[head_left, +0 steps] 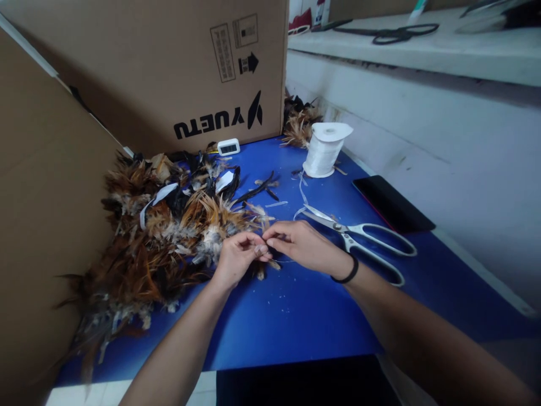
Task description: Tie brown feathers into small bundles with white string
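Note:
My left hand [242,256] is closed in a pinch beside the feather pile. What lies between its fingertips is too small to make out. Thumb and fingers of my right hand [298,242] are pinched together, almost touching the left fingertips; what they hold is also too small to tell. A thin white ribbon [303,192] runs from the spool [324,152] down behind my right hand, and a fine strand shows below that hand. Small feather tips [261,273] show just under the fingers. Silver scissors [350,230] lie partly open beyond my right wrist.
Brown and black feathers [143,265] are heaped along the left. Large cardboard boxes [147,73] stand behind and left. A small white display device [229,147] sits at the back of the blue table [287,332]. A dark phone or tablet [393,203] lies right; black scissors [393,35] rest on the ledge.

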Action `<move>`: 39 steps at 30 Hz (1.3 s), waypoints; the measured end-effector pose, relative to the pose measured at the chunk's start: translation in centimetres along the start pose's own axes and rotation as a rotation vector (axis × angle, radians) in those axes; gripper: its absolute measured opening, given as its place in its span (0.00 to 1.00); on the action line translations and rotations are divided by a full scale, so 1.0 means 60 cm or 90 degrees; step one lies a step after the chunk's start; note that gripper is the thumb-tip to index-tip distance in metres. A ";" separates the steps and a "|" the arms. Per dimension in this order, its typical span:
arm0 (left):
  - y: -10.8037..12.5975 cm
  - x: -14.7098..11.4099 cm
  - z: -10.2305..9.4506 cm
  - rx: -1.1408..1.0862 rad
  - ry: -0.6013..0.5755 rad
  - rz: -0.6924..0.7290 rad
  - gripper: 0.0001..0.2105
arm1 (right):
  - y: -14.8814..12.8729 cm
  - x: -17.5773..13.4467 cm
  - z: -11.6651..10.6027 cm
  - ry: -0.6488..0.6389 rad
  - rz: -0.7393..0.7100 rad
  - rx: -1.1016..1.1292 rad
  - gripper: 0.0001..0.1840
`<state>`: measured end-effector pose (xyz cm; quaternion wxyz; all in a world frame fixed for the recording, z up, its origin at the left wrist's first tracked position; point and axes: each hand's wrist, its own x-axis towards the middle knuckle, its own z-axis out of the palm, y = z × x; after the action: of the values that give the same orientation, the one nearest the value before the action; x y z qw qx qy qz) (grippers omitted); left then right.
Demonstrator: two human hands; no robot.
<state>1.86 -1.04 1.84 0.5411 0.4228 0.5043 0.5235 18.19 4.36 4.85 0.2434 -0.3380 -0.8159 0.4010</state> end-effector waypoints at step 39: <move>-0.006 0.002 -0.002 -0.034 0.011 0.009 0.14 | 0.004 0.003 0.005 -0.027 -0.061 -0.010 0.06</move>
<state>1.77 -0.96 1.48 0.5441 0.4071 0.4921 0.5441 17.97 4.45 4.54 0.2423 -0.2917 -0.8394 0.3893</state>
